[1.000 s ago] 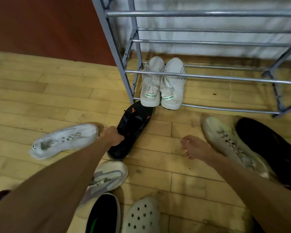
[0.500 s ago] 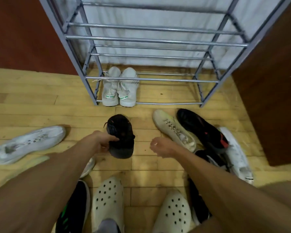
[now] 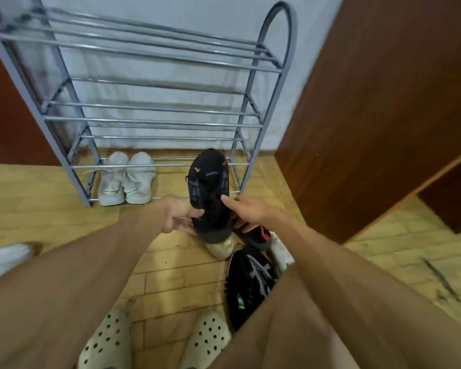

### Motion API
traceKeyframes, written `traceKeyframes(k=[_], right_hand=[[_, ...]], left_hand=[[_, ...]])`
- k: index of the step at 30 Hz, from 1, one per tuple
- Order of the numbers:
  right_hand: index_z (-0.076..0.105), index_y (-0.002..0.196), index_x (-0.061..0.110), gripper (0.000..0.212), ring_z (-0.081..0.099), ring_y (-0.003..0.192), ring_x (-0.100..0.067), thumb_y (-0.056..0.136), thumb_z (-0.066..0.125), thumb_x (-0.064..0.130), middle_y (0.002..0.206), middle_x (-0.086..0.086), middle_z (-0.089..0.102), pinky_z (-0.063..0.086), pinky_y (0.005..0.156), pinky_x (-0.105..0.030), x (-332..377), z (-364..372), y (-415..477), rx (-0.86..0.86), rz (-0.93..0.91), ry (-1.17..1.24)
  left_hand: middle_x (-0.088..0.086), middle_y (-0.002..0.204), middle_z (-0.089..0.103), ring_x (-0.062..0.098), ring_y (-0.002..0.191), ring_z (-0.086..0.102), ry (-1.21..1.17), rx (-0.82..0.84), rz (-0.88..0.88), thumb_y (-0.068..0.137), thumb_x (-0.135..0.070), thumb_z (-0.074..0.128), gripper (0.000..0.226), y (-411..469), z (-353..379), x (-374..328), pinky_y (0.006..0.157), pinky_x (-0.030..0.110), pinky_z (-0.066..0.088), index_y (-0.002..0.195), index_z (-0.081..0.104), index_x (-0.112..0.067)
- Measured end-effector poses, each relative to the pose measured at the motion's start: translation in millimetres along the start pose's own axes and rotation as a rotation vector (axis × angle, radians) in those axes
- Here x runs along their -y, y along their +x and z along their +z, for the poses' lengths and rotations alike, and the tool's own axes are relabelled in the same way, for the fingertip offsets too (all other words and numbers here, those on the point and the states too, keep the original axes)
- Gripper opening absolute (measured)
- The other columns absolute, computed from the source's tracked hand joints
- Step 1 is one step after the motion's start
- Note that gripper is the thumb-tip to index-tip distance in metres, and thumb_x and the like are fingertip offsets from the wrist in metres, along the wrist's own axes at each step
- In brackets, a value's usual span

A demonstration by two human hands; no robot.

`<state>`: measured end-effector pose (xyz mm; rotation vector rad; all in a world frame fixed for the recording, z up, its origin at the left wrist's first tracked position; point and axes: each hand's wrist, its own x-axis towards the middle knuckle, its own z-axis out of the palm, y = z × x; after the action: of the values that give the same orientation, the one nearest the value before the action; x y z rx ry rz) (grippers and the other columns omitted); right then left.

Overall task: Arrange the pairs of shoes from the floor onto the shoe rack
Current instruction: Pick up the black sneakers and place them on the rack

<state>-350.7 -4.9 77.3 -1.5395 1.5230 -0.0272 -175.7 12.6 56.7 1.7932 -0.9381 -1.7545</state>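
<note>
- A white shoe (image 3: 4, 258) is lying on the wooden floor (image 3: 51, 206) at the far left, well apart from the shoe rack (image 3: 155, 121), waiting to be picked up.
- A pair of white sneakers (image 3: 127, 179) is sitting on the lowest bars of the rack at its left end, heels facing the person.
- The left hand (image 3: 177, 215) is curling around the lower left side of a black shoe (image 3: 209, 193), gripping it off the floor in front of the rack's right half.
- The right hand (image 3: 246, 211) is pressing its fingers against the other side of that shoe, so both hands are closing on it together.
- The shoe looks to be heading for the free space right of the white pair; if the sole lands between the thin bars rather than across them, it could tip or drop through.
- Its mate is not clearly told apart in the heap below the right hand, where a dark shoe with a red patch (image 3: 258, 235) and a black sneaker with grey stripes (image 3: 253, 280) are lying close together, so a wrong pairing is possible.
- Two perforated clogs (image 3: 155, 339) are showing at the bottom edge.
</note>
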Motion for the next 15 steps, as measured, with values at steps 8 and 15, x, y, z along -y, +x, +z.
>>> traceKeyframes(k=[8, 15], right_hand=[[0.06, 0.125, 0.01, 0.034, 0.067, 0.1, -0.031, 0.096, 0.054, 0.027, 0.118, -0.01, 0.066, 0.06, 0.079, -0.042, -33.9, -75.5, -78.3, -0.221, -0.079, 0.552], [0.061, 0.123, 0.001, 0.032, 0.069, 0.099, -0.029, 0.097, 0.056, 0.018, 0.117, -0.014, 0.068, 0.061, 0.068, -0.034, -108.2, -82.4, -113.5, -0.299, -0.068, 0.757]], left_hand=[[0.011, 0.107, 0.066, 0.02, 0.083, 0.06, 0.082, 0.009, 0.311, 0.089, -0.003, 0.061, 0.028, -54.2, 91.1, -80.3, 0.055, 0.028, 0.048, 0.117, 0.062, -0.004], [0.008, 0.111, 0.065, 0.028, 0.104, 0.062, 0.342, 0.183, 0.227, 0.089, -0.005, 0.06, 0.031, -66.8, 153.2, -77.9, 0.084, 0.039, 0.053, 0.119, 0.059, -0.013]])
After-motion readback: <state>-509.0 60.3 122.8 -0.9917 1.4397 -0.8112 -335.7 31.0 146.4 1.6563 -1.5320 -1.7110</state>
